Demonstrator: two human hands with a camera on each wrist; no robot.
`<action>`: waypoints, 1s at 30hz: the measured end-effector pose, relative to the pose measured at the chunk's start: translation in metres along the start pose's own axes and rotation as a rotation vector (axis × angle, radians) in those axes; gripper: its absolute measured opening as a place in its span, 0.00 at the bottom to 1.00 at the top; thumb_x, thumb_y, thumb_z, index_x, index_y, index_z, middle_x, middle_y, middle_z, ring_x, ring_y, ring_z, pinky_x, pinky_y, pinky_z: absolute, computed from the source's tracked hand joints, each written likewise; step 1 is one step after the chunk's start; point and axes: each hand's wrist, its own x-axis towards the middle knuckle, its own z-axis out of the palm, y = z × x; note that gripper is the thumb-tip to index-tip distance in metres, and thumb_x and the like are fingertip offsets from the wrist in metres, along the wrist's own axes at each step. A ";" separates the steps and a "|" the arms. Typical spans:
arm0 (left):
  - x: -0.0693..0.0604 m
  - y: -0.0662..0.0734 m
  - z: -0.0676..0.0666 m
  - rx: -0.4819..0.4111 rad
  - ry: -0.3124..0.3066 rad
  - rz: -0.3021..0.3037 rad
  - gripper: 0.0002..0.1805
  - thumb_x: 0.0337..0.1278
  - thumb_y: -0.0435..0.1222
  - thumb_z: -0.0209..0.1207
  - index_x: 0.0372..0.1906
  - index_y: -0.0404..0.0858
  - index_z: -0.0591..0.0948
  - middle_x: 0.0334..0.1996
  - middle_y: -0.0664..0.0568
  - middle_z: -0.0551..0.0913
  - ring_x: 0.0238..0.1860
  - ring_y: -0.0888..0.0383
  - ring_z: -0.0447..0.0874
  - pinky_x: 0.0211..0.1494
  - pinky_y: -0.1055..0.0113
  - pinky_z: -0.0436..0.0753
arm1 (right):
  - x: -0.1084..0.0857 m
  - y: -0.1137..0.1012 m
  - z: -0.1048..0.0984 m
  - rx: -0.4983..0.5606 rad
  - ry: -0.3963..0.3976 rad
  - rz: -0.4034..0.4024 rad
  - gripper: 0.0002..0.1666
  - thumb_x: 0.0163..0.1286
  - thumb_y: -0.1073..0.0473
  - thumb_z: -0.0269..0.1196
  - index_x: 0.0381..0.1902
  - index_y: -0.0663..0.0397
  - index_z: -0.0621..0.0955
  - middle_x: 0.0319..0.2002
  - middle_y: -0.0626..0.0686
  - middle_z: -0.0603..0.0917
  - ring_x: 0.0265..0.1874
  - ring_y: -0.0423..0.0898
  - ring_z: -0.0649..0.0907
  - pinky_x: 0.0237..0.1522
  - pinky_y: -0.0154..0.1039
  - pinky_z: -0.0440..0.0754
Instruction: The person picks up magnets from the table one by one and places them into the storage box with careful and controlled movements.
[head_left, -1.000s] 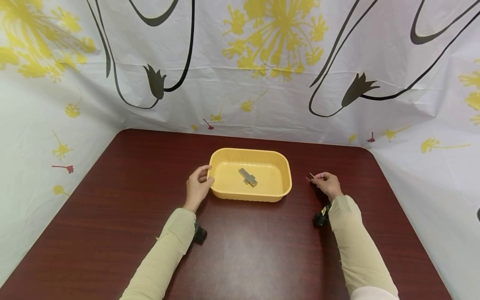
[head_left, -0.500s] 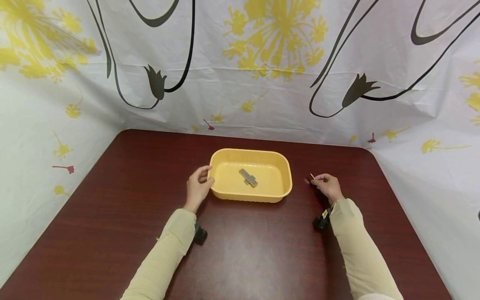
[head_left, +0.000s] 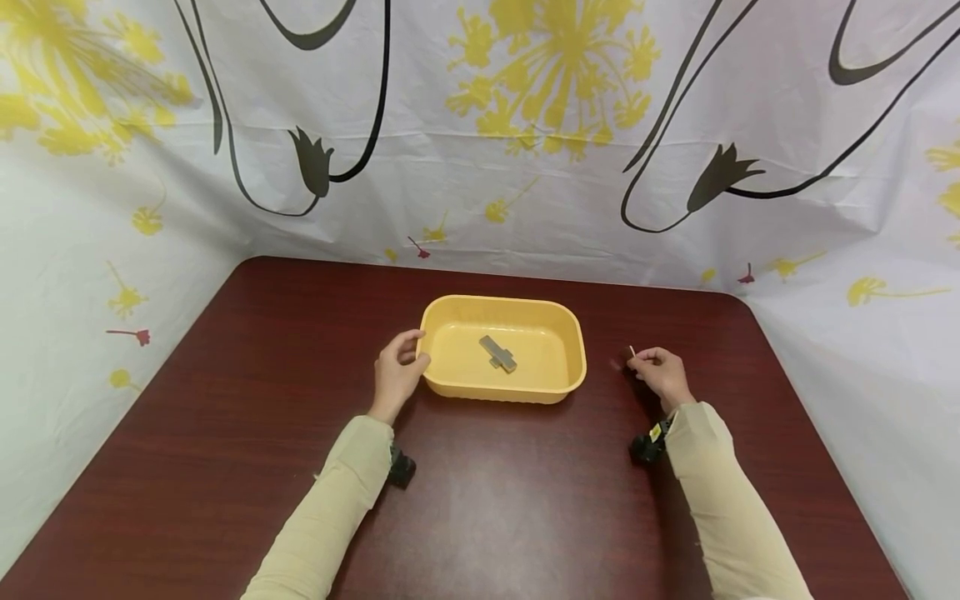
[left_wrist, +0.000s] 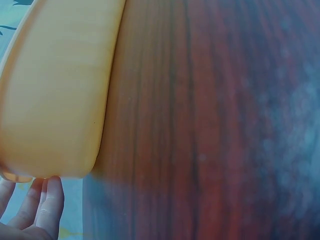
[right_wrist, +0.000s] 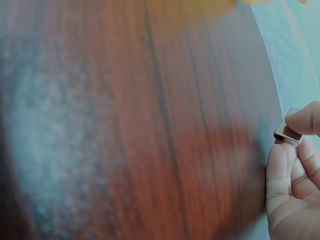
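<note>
A yellow plastic bin [head_left: 501, 392] stands on the dark red table. Inside it lies a grey-brown flat strip [head_left: 497, 353] with a shorter piece crosswise at its lower end. My left hand [head_left: 396, 377] is at the bin's left end, thumb and fingertips at the rim. In the left wrist view, fairly straight fingers [left_wrist: 51, 207] touch the bin's end wall. To the right of the bin, my right hand [head_left: 662, 375] pinches a small shiny rectangular block [right_wrist: 288, 131] between thumb and fingertips, above the table. Its exact kind cannot be told.
A wood-grain table [head_left: 480, 500] spreads under both arms. White cloth [head_left: 465, 200] with yellow and black flower prints hangs behind it and at both sides. A small black camera [head_left: 648, 446] sits at the right wrist, another black camera [head_left: 401, 468] at the left.
My right hand has shifted slightly to the right, and the small block has turned in its fingers, showing a narrower edge. The left hand, bin and strip stay in place.
</note>
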 end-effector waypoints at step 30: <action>0.001 -0.002 0.001 0.004 0.004 0.028 0.21 0.41 0.31 0.56 0.47 0.42 0.78 0.42 0.45 0.80 0.40 0.52 0.78 0.39 0.61 0.77 | -0.001 0.004 0.019 0.120 -0.046 -0.099 0.09 0.55 0.65 0.61 0.33 0.60 0.72 0.26 0.48 0.74 0.24 0.36 0.78 0.29 0.28 0.77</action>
